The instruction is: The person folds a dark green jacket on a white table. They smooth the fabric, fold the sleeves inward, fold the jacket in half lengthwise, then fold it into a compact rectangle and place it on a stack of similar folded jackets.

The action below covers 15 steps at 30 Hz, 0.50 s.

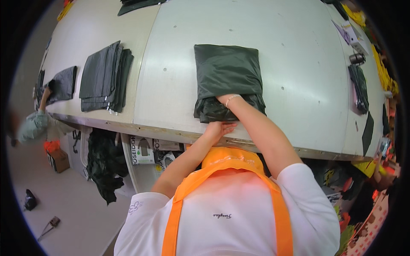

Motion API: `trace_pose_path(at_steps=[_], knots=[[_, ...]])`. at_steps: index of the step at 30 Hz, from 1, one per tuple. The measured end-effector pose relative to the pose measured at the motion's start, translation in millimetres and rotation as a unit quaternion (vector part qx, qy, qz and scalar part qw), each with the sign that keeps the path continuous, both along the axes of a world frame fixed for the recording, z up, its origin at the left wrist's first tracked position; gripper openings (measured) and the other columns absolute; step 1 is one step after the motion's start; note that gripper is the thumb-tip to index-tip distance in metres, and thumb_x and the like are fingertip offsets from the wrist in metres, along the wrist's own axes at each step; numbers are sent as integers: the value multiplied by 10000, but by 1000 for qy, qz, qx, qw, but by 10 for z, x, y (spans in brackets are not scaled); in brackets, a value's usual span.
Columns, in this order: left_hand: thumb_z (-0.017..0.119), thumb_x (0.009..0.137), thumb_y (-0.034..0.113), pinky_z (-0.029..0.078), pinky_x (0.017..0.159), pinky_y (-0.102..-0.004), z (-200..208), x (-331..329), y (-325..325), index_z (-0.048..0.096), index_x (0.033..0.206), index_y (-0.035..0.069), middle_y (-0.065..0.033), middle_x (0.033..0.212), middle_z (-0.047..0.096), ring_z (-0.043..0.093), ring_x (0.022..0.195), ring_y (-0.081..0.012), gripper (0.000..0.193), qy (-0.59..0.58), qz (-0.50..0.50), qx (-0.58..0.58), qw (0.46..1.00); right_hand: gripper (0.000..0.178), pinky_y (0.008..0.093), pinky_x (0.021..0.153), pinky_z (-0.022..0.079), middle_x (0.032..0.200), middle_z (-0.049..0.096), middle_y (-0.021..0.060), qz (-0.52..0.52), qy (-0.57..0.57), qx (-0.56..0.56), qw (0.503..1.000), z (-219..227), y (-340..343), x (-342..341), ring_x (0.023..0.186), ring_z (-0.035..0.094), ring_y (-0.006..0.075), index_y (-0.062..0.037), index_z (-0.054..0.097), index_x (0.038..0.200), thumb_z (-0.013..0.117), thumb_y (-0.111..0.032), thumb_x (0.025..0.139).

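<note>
A dark green folded garment lies on the pale worktable, its crumpled lower end near the front edge. My right hand is pushed into that crumpled end; only the wrist with a thin bracelet shows and the fingers are hidden by fabric. My left hand lies flat on the table at the garment's near edge, fingers stretched out and touching the cloth, holding nothing.
A stack of dark folded garments sits at the left of the table. Farther left, another person reaches to a dark piece. Boxes and hanging dark cloth are under the table. More dark cloth lies at the right edge.
</note>
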State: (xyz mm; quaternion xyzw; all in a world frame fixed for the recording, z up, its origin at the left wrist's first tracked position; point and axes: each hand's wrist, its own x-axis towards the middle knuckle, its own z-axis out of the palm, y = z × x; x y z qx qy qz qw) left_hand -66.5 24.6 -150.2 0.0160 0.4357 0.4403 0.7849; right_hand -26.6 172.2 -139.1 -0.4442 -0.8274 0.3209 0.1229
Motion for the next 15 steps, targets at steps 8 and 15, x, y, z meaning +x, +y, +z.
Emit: trace_pose_path(at_steps=[8,15], knots=[[460,909,137,453,771,-316,328,-129,-24,558,1124,34,-85,1068,608,597,944,-198,257,37,88,58,994,199,396,959,414,1051,624,107,96,229,115,962,1092,-1092,960,1032,584,239,-39,657,886,567,-216,879],[543,886,200,446,764,-308,814,-330,87,640,1022,9,-78,965,660,585,920,-177,254,308,-185,133,924,188,324,831,500,980,620,68,-265,466,-372,758,483,-1103,993,882,593,154,19,588,995,522,-136,912]])
